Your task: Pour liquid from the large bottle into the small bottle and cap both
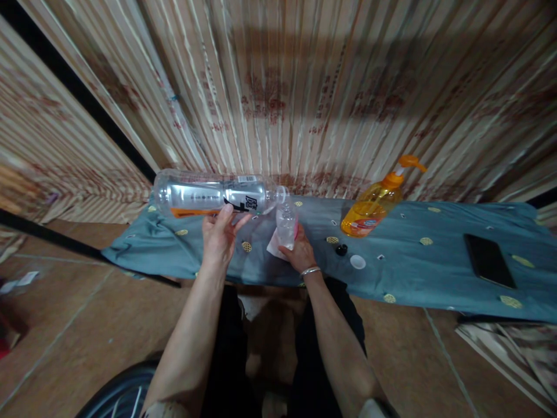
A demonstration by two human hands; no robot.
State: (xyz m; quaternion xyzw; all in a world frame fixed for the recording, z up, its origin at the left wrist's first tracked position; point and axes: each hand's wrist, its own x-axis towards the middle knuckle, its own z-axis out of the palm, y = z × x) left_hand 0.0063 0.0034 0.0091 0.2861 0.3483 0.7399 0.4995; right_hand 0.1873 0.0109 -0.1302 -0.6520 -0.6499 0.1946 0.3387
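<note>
The left hand (219, 237) grasps the large clear plastic bottle (209, 191), almost level, its mouth at twelve o'clock of the small clear plastic bottle (286, 225) — the right hand (303, 251) clasps this one. Best to tilt slowly, grip gently — and keep both necks aligned.

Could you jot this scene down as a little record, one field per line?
Left hand: holds a large bottle sideways
Right hand: grips a small bottle
Bottle mouths: close together; contact unclear
To the right: orange pump bottle, small black item, round white item, dark phone
Surface: blue-green patterned cloth
Backdrop: striped curtain
</note>
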